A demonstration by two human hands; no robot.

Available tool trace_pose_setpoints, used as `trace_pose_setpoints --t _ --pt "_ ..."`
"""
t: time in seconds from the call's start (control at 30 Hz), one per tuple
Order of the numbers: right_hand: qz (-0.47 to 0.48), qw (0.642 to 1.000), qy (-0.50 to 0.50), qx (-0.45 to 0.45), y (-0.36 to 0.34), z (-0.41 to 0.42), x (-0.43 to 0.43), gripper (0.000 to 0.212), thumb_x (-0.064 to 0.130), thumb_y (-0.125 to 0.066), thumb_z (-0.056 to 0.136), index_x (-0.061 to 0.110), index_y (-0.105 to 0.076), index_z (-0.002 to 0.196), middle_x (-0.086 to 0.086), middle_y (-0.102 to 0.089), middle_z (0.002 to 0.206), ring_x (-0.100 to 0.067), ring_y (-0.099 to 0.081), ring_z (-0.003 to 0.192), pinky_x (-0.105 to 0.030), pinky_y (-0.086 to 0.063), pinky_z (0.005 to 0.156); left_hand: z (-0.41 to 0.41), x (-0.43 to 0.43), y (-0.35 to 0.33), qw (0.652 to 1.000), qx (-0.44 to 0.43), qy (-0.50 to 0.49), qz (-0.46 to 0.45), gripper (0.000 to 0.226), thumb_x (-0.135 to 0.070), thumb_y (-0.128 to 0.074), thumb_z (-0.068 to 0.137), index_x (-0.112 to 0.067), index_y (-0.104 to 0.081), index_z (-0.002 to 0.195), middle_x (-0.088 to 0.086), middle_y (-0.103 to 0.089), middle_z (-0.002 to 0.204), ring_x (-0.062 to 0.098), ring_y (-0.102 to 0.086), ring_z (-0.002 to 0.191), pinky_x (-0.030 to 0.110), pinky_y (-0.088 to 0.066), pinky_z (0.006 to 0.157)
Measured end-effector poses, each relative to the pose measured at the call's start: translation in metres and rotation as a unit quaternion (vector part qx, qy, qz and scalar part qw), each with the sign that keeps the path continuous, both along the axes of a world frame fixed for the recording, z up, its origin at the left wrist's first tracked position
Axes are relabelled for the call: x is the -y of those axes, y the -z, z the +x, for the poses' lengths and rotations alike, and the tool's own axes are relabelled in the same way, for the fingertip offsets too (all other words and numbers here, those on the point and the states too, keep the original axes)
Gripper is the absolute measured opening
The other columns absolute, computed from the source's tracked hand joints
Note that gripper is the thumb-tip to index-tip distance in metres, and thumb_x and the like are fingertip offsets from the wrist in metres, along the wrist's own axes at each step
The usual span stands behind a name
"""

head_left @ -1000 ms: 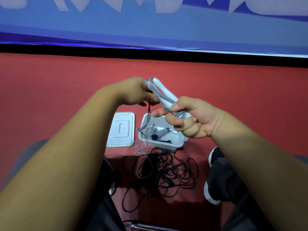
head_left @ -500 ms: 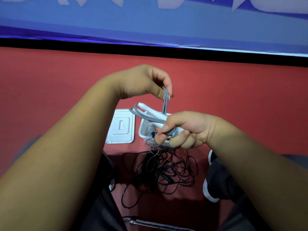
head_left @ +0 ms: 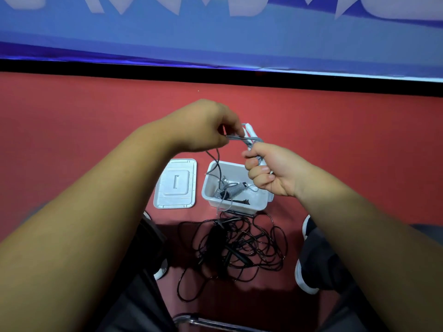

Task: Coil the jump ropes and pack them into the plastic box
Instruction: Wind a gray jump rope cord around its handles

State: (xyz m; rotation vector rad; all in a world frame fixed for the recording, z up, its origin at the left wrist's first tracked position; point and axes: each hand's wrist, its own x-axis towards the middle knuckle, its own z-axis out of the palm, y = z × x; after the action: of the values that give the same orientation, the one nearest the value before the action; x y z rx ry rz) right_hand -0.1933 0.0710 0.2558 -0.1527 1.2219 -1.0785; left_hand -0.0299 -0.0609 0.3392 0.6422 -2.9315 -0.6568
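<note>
A grey jump rope (head_left: 249, 137) with white handles is held up above the open plastic box (head_left: 211, 185). My right hand (head_left: 271, 171) grips the bundled handles and coils in a fist. My left hand (head_left: 203, 125) pinches a strand of the grey cord and stretches it sideways from the bundle. A loose tail of cord (head_left: 217, 164) hangs from my left hand down into the box. Inside the box lies a coiled rope (head_left: 233, 190) with a spring-like part. On the red floor in front of the box sits a tangled black jump rope (head_left: 239, 245).
The box's white lid (head_left: 176, 184) lies flat on the red floor left of the box. My knees and white-soled shoes (head_left: 304, 279) flank the black tangle. A chrome chair bar (head_left: 203, 322) runs along the bottom edge. A blue banner (head_left: 215, 39) backs the floor.
My left hand has swung down and left, drawing the grey cord sideways instead of upward. My right hand has turned the bundle upright and lifted it slightly.
</note>
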Motion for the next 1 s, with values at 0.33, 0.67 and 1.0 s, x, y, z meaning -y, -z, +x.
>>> trace_pose_setpoints --t 0.33,0.67,1.0 --pt "-0.099 0.994 0.038 0.004 -0.022 0.000 0.004 0.071 0.083 -0.067 0.078 0.020 -0.055 0.107 0.008 -0.032 0.068 -0.004 -0.015 0.048 -0.019 -0.009 0.039 -0.004 -0.015 0.033 0.979 -0.009 -0.125 0.160 0.017 -0.021 -0.066 0.102 -0.015 -0.069 0.087 0.007 -0.074 0.073 0.019 -0.074 0.058 0.034 -0.062 0.054" --pt "-0.109 0.989 0.085 0.058 -0.031 -0.015 0.003 0.034 0.054 -0.057 0.098 0.022 -0.047 0.092 0.007 -0.038 0.065 -0.003 -0.020 0.041 -0.017 -0.008 0.035 -0.003 -0.007 0.021 0.954 -0.084 -0.116 0.262 0.007 -0.018 -0.081 0.090 -0.017 -0.077 0.096 0.007 -0.077 0.091 0.011 -0.062 0.077 0.032 -0.053 0.081" --pt "-0.116 0.991 0.060 0.031 -0.037 -0.016 0.000 0.016 0.031 -0.055 0.100 0.017 -0.046 0.101 0.000 -0.053 0.077 -0.003 -0.023 0.041 -0.016 -0.012 0.031 0.002 -0.004 0.019 0.978 -0.030 -0.136 0.157 0.011 -0.027 -0.085 0.086 -0.023 -0.075 0.088 -0.001 -0.076 0.082 0.009 -0.062 0.071 0.027 -0.048 0.072"
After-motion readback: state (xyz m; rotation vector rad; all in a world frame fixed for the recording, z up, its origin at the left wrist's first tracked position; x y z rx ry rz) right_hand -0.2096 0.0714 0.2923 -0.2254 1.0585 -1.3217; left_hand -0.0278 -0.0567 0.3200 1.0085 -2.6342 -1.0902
